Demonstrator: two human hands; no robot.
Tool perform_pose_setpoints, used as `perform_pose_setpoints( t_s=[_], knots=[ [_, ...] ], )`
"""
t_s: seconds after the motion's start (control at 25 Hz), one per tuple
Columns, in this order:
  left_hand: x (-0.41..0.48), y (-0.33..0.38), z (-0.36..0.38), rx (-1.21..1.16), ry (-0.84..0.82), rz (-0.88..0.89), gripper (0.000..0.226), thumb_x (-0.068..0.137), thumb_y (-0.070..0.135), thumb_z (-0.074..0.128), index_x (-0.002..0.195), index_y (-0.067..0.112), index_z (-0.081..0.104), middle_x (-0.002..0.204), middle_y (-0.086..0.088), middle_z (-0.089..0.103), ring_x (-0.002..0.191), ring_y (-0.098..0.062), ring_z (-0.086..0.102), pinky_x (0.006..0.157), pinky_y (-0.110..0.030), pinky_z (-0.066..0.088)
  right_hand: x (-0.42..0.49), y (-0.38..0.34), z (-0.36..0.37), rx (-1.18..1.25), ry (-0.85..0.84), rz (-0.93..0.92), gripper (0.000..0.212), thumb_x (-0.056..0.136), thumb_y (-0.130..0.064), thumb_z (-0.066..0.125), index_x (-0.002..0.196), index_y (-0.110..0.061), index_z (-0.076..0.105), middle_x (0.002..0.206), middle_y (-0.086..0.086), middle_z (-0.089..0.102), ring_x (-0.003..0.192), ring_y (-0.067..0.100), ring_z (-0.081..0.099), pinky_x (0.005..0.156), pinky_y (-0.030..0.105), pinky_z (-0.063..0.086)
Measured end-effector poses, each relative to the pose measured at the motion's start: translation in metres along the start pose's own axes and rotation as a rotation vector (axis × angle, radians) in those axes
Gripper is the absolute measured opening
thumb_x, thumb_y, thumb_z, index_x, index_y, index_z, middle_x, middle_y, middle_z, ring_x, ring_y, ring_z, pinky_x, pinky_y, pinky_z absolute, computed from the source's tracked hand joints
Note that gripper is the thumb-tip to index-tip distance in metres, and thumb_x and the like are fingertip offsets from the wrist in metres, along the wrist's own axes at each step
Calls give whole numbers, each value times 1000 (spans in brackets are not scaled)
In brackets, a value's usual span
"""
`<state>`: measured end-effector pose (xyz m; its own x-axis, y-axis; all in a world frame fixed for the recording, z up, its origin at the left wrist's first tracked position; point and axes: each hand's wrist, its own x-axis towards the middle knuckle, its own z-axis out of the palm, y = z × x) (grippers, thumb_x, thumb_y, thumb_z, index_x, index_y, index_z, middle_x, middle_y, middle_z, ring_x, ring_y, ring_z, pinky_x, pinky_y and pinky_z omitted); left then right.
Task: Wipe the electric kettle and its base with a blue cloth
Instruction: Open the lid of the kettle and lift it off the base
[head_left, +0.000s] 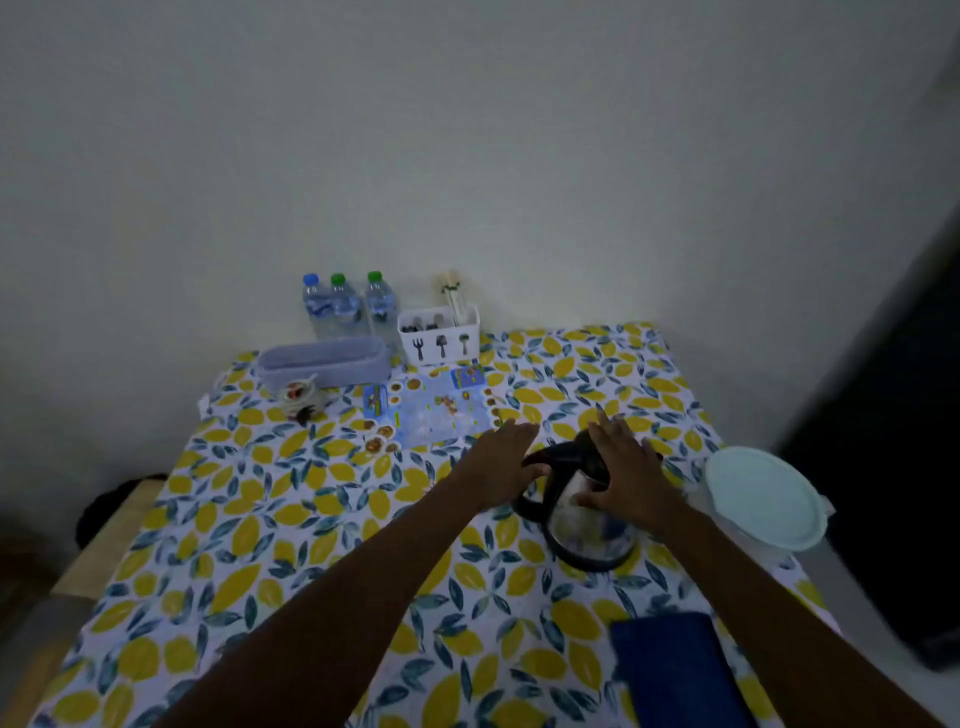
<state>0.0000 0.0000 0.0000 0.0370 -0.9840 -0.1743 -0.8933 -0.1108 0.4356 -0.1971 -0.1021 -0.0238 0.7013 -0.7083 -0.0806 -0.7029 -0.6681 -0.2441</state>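
Fingers (615, 434) of the right hand (631, 470) were spread loosely and laid flat over the top of the electric kettle (589, 525), the thumb reaching down onto its shiny metal side; whether they truly gripped it could not be told. Beside it, the left hand (506, 460) lay with fingers extended and held close together, its palm against the kettle's black handle side. That kettle stood on its black base (587, 564), on the right part of a table covered by a lemon-print tablecloth (270, 545). A folded blue cloth (675, 670) lay untouched on the tablecloth near the front edge, below the kettle and apart from both hands. Just right of the kettle sat a container with a pale round lid (763, 499). Along the far wall stood three water bottles (345, 304), a lavender tray (324, 361) and a white cutlery holder (441, 338), with a printed leaflet (431, 410) in front of them.
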Motion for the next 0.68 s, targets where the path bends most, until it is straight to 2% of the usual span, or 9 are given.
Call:
perform_pose_setpoints(
  t_s=[0.08,0.2,0.28,0.36,0.44,0.56,0.68],
  knots=[
    [9,3,19,-133,3,-54,66,97,48,45,150,15,22,156,-13,29,142,-32,30,115,-47,31,2,3,10,68,120,-1,103,72,-59,70,151,-16,18,162,7,12,148,31,10,114,56,20],
    [11,7,49,-333,140,-58,50,97,42,51,137,15,37,134,-12,46,116,-29,49,95,-41,44,-2,1,22,107,243,10,94,71,-46,77,147,-17,30,157,9,27,145,35,23,111,59,31],
    [20,5,55,-380,192,-71,41,95,42,54,124,14,45,116,-11,51,96,-25,51,80,-36,41,2,2,25,125,276,42,92,70,-42,79,146,-17,32,157,9,28,145,35,22,110,58,33],
    [29,3,54,-429,191,-81,38,92,43,59,113,13,48,102,-11,55,84,-26,52,70,-38,42,3,1,25,139,292,66,93,70,-42,78,146,-18,31,157,10,26,145,34,20,110,57,32],
    [34,1,57,-493,178,-91,35,90,43,63,105,14,50,94,-10,57,81,-27,55,67,-39,45,2,0,26,161,276,83,95,69,-42,79,147,-20,30,157,12,25,146,34,19,110,57,31],
    [35,-2,63,-590,189,-137,30,87,43,67,99,22,49,84,4,53,73,-15,53,60,-24,39,1,-1,21,201,248,103,95,68,-42,80,146,-20,32,157,12,25,146,33,17,111,58,30],
    [33,0,67,-637,236,-168,30,84,40,71,95,23,50,79,5,52,67,-4,49,57,-15,38,-3,-4,16,242,233,109,92,69,-37,81,145,-19,34,157,11,25,146,32,17,112,59,29]
  ],
)
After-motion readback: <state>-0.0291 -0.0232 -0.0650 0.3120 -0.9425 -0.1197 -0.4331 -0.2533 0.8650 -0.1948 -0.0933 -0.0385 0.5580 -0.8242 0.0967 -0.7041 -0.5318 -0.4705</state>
